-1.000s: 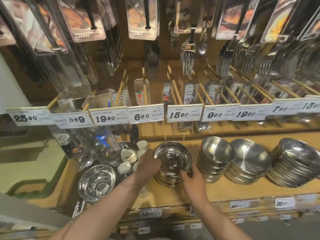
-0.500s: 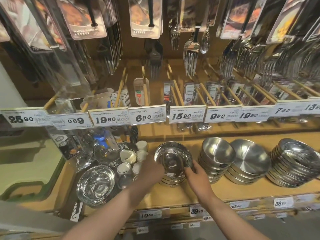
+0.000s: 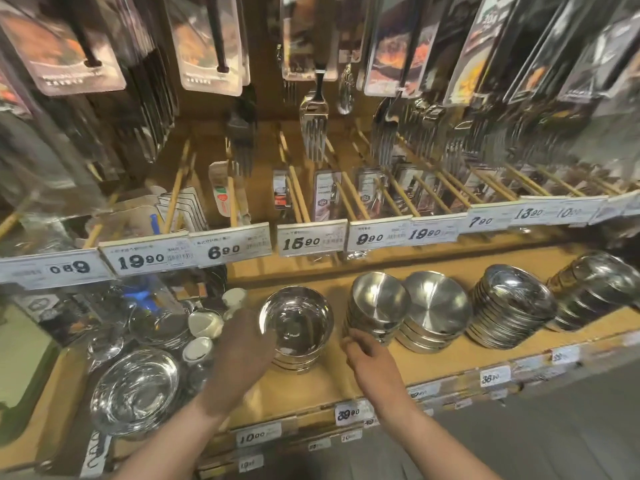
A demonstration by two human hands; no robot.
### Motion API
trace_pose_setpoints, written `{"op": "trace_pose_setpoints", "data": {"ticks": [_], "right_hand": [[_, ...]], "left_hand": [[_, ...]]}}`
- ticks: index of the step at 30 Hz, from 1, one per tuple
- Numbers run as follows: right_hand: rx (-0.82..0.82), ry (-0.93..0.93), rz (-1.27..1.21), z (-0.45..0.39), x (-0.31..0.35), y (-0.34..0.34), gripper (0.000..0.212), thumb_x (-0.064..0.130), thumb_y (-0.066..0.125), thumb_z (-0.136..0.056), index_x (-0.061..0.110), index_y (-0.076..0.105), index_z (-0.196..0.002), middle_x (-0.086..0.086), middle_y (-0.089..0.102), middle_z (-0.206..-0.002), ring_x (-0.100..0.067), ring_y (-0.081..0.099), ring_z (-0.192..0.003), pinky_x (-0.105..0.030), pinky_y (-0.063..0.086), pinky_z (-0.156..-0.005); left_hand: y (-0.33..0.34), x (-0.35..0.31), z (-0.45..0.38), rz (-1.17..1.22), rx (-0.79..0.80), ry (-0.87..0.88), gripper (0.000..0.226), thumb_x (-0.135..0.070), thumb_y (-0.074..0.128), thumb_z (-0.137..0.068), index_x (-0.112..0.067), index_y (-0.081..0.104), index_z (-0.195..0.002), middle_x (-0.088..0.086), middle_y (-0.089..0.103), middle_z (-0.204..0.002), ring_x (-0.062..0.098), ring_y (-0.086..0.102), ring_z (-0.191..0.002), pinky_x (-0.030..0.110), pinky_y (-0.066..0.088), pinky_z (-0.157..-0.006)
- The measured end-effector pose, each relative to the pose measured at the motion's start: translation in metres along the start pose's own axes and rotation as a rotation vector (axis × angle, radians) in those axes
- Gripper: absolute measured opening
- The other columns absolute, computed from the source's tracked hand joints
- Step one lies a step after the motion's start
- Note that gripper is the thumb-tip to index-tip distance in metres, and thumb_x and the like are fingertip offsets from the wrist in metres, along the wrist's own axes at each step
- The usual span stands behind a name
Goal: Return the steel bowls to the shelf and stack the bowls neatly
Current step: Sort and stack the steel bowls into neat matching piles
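A short stack of shiny steel bowls [image 3: 298,327] stands on the wooden shelf [image 3: 311,386], left of centre. My left hand [image 3: 242,348] is cupped round the stack's left side, and its fingers are hidden behind the rim. To the right stands a taller stack of matte steel bowls [image 3: 379,303], leaning slightly. My right hand [image 3: 370,362] lies in front of it, its loosely bent fingertips touching the lowest bowls. A gap of bare shelf separates the two stacks.
Further right are another bowl stack [image 3: 436,313] and two stacks of shallow steel dishes [image 3: 512,306] [image 3: 599,289]. On the left are a glass bowl [image 3: 135,389] and small white cups [image 3: 204,322]. Price tags [image 3: 310,239] and hanging forks [image 3: 313,133] overhang the shelf.
My right hand left the right side of the shiny stack and moved right to the base of the taller stack. My left hand stayed on the shiny stack. The camera moved closer.
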State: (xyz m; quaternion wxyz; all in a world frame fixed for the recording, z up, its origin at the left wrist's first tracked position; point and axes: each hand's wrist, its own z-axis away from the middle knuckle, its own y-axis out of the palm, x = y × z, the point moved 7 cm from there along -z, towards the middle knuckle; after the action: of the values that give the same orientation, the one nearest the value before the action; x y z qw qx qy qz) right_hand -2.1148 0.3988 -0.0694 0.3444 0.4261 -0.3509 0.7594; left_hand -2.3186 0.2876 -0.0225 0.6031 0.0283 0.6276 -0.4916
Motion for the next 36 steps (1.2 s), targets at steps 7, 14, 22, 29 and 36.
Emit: {"op": "trace_pose_setpoints", "data": {"ticks": [7, 14, 22, 29, 36], "right_hand": [[-0.082, -0.164, -0.125, 0.033, 0.037, -0.11, 0.015, 0.03, 0.06, -0.1, 0.026, 0.073, -0.106, 0.005, 0.075, -0.108, -0.016, 0.068, -0.108, -0.038, 0.052, -0.1], [-0.27, -0.179, -0.22, 0.084, 0.018, -0.283, 0.019, 0.026, 0.059, -0.1, 0.032, 0.076, -0.093, 0.005, 0.078, -0.104, -0.012, 0.074, -0.097, -0.029, 0.059, -0.086], [-0.355, -0.126, -0.341, 0.147, -0.045, -0.418, 0.019, 0.027, 0.06, -0.101, 0.02, 0.074, -0.089, 0.007, 0.071, -0.081, -0.007, 0.066, -0.071, -0.024, 0.048, -0.071], [-0.342, -0.126, -0.287, 0.162, -0.067, -0.452, 0.018, 0.016, 0.051, -0.099, 0.013, 0.06, -0.084, -0.002, 0.047, -0.072, -0.018, 0.046, -0.073, -0.029, 0.045, -0.076], [-0.234, -0.106, -0.268, 0.091, -0.055, -0.425, 0.019, 0.023, 0.056, -0.101, 0.009, 0.067, -0.095, 0.003, 0.06, -0.078, -0.016, 0.059, -0.079, -0.031, 0.052, -0.086]], "left_hand": [[0.012, -0.071, 0.046, 0.016, 0.022, 0.18, 0.014, -0.021, 0.059, -0.097, -0.032, 0.057, -0.09, -0.005, 0.067, -0.096, 0.01, 0.062, -0.085, 0.034, 0.05, -0.064], [0.088, -0.166, 0.087, 0.017, 0.064, 0.27, 0.012, -0.029, 0.06, -0.095, -0.027, 0.065, -0.105, -0.008, 0.068, -0.093, 0.015, 0.064, -0.084, 0.029, 0.045, -0.068], [0.22, -0.204, 0.151, 0.261, 0.267, 0.177, 0.014, -0.029, 0.068, -0.089, -0.024, 0.067, -0.102, -0.004, 0.068, -0.103, 0.015, 0.071, -0.087, 0.039, 0.058, -0.086], [0.263, -0.186, 0.169, 0.271, 0.331, 0.068, 0.012, -0.024, 0.06, -0.097, -0.024, 0.063, -0.108, 0.001, 0.065, -0.114, 0.015, 0.067, -0.099, 0.036, 0.057, -0.09], [0.262, -0.168, 0.135, 0.333, 0.195, -0.033, 0.007, -0.021, 0.062, -0.097, -0.022, 0.066, -0.102, 0.001, 0.066, -0.109, 0.017, 0.068, -0.094, 0.042, 0.057, -0.09]]}}
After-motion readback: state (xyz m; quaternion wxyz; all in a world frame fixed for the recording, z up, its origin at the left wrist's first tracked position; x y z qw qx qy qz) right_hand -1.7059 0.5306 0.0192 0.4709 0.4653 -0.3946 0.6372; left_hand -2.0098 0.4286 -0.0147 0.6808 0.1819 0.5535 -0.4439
